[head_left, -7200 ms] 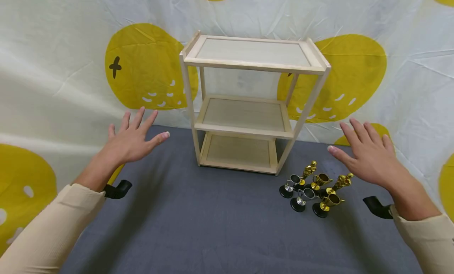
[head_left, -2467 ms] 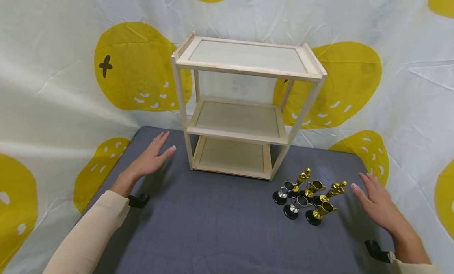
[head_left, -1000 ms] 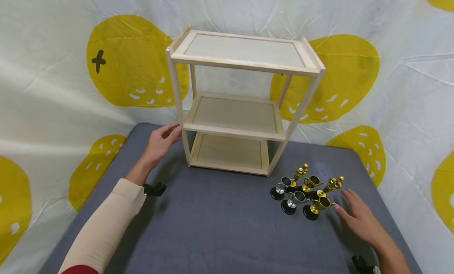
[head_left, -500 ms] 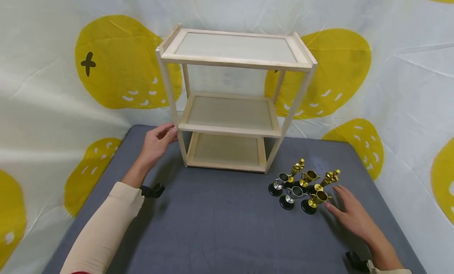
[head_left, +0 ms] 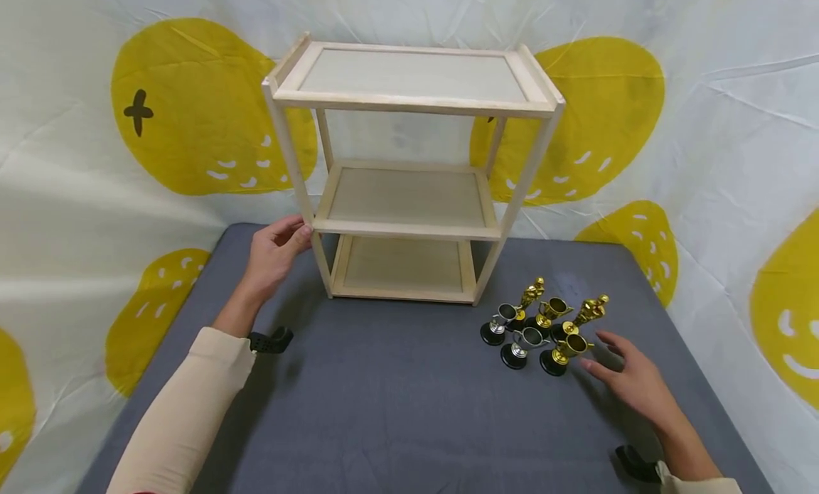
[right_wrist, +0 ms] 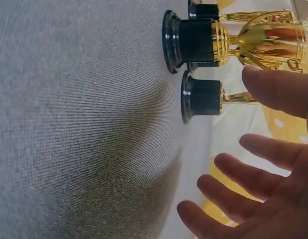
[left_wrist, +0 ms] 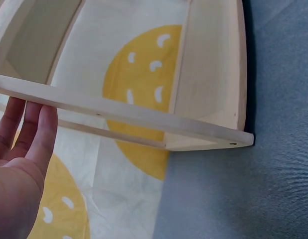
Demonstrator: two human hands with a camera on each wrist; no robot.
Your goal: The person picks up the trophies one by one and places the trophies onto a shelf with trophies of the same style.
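Observation:
A three-tier light wooden shelf (head_left: 409, 231) stands at the back of the table. My left hand (head_left: 271, 256) holds its left front post at about middle-tier height. In the left wrist view, the fingers (left_wrist: 44, 132) reach up to the post and their tips go behind it. Several small trophies stand upright in a cluster to the right: silver cups (head_left: 526, 342), gold cups (head_left: 571, 346) and gold figurines (head_left: 590, 310), all on black bases. Just right of them is my right hand (head_left: 633, 380), fingers spread, with the thumb close to the front gold cup (right_wrist: 273, 42).
A grey cloth covers the table (head_left: 384, 409), with its right edge (head_left: 697, 373) running beyond my right hand. White fabric (head_left: 397, 11) with yellow fruit shapes hangs behind and at both sides. The shelf's tiers are bare.
From raised and spread, my left hand has come down to the shelf's left post. My right hand has lowered beside the trophies. The shelf and trophies stay in place as the head view shifts.

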